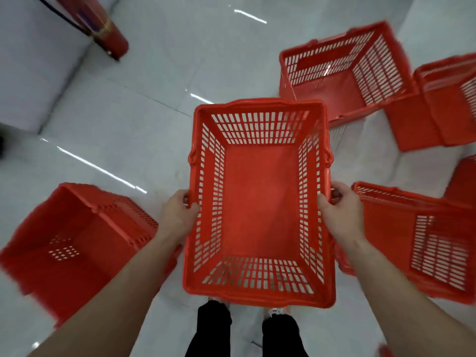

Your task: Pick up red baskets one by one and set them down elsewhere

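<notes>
I hold an empty red plastic shopping basket (260, 199) in front of me, above the floor, its open top facing me. My left hand (177, 215) grips its left rim, thumb over the edge. On the opposite rim, my right hand (340, 210) grips in the same way. The basket's slotted walls and solid bottom are plainly visible. My legs in black trousers show below it.
Several more red baskets lie around on the glossy white tiled floor: one lower left (74, 243), one upper right (345, 73), one far right (445, 99), one on its side at right (422, 240). A red cylinder (103, 24) stands upper left by a white wall.
</notes>
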Demonstrator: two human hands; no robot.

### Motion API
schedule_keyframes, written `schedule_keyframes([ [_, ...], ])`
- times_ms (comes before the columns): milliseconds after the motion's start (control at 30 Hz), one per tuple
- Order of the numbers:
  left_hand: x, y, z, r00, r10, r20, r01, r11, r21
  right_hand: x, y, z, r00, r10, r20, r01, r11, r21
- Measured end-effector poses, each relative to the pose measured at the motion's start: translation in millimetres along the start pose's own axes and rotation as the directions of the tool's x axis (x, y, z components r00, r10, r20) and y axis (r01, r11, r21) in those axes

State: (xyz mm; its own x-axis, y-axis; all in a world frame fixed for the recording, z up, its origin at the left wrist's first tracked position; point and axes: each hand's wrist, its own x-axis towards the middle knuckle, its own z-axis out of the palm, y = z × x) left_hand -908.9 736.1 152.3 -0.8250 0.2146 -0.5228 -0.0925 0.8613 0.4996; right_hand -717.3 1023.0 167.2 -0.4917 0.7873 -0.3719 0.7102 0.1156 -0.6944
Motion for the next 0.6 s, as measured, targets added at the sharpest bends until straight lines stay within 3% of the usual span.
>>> schedule_keyframes([
  [133,-66.3,14.4,-86.3,0.992,-0.061,-0.108,0.042,0.985,-0.17,-27.7,-96.0,-30.7,0.991,-0.123,0.047,0.122,0.992,0.017],
  [267,-126.3,-2.7,-165.2,0.95,-0.163,-0.265,0.08,0.951,-0.298,-67.2,-185.1,-27.3,0.954,-0.23,0.193,0.226,0.973,0.039],
  [600,-217.1,-149.1,-288.3,0.711,-0.485,-0.509,0.211,0.838,-0.503,-184.4,-325.1,121.3,0.718,-0.444,0.536,0.44,0.886,0.146],
])
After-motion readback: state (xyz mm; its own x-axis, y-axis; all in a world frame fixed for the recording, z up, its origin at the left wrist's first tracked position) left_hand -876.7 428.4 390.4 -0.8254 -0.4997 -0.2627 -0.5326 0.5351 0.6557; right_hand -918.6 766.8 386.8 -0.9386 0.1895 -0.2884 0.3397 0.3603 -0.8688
